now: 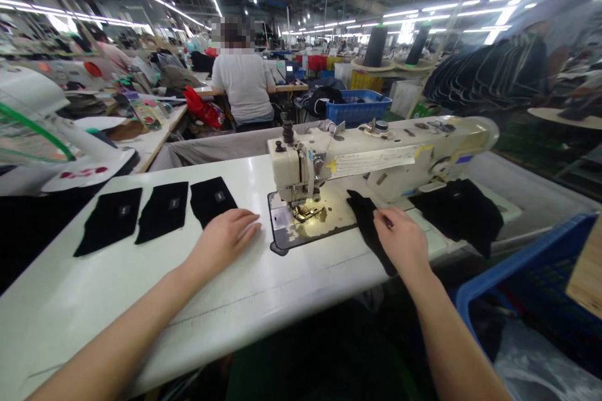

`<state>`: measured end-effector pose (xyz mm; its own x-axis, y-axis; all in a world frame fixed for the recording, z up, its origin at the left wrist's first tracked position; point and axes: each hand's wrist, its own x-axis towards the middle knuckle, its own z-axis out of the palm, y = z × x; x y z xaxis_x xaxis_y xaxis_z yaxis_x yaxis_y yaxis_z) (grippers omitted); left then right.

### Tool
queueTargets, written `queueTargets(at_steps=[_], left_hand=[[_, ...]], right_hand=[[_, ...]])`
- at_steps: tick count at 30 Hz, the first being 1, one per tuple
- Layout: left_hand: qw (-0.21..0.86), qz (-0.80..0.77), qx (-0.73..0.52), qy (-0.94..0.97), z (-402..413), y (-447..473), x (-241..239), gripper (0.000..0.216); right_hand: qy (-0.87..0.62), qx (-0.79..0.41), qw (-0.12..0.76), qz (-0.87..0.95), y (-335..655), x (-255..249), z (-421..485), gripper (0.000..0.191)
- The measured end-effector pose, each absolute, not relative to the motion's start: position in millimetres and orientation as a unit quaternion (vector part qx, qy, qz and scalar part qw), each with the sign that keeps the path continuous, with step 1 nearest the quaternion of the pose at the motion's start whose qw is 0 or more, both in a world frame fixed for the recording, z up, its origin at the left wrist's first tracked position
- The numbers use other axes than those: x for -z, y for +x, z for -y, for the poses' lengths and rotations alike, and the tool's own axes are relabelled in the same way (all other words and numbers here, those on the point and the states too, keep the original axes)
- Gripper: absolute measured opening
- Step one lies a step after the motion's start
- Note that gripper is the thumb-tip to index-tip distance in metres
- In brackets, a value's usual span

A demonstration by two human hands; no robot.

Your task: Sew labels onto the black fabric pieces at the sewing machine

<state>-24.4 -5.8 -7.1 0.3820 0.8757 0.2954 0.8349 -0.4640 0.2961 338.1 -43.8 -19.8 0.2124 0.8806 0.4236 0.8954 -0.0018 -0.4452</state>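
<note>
My left hand (230,235) rests low over the white sewing table with its fingers stretched out, holding nothing. It is at the lower edge of a black fabric piece with a small label (214,197). To its left lie two similar black pieces, one in the middle (162,210) and one at the far left (110,219). My right hand (403,239) is closed on a black fabric piece (367,216) right of the needle area. Something small and dark shows at its fingers, too small to name. The sewing machine (301,178) stands between my hands.
More black fabric (461,210) lies right of my right hand. A blue crate (484,288) stands at the table's lower right. Another blue basket (360,109) sits behind the machine. A person in a grey shirt (242,84) sits ahead, facing away. Thread cones (376,47) rise behind.
</note>
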Motion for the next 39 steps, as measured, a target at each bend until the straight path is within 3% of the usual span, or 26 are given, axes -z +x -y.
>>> queueTargets(at_steps=[2,5,8,10,13,15,17,21,23,26,32,38,39], left_hand=[[0.176,-0.476,-0.241,0.827,24,13,-5,0.039],[0.432,-0.427,-0.261,0.75,47,63,-15,0.034],[0.659,-0.348,-0.318,0.586,58,96,-18,0.048],[0.721,-0.33,-0.374,0.482,60,106,-17,0.04],[0.683,-0.376,-0.411,0.473,58,107,-17,0.028],[0.623,-0.391,-0.359,0.575,59,102,-20,0.021],[0.562,-0.366,-0.28,0.687,63,97,-24,0.019],[0.537,-0.325,-0.163,0.761,67,83,-32,0.02],[0.555,-0.36,-0.148,0.735,61,69,-31,0.02],[0.559,-0.427,-0.205,0.681,41,41,-26,0.019],[0.561,-0.515,-0.298,0.575,0,15,1,0.024],[0.193,-0.527,-0.246,0.79,-18,40,35,0.003],[0.138,-0.521,-0.254,0.803,-17,42,38,0.007]], right_hand=[[-0.679,0.005,0.44,0.587,339,4,52,0.026],[-0.635,-0.152,0.555,0.515,334,-13,72,0.03],[-0.592,-0.363,0.546,0.467,323,-17,92,0.036],[-0.574,-0.418,0.496,0.5,316,-17,100,0.037],[-0.584,-0.294,0.493,0.574,312,-22,105,0.032],[-0.582,-0.165,0.526,0.598,310,-29,105,0.028],[-0.566,-0.119,0.512,0.636,307,-37,104,0.031],[-0.531,-0.266,0.397,0.7,302,-42,98,0.02],[-0.556,-0.301,0.407,0.66,305,-35,93,0.022],[-0.607,-0.281,0.446,0.595,314,-17,86,0.024],[-0.594,-0.391,0.355,0.607,291,25,97,0.017],[-0.514,-0.426,0.329,0.667,252,46,128,0.009],[-0.503,-0.416,0.325,0.684,251,48,130,0.01]])
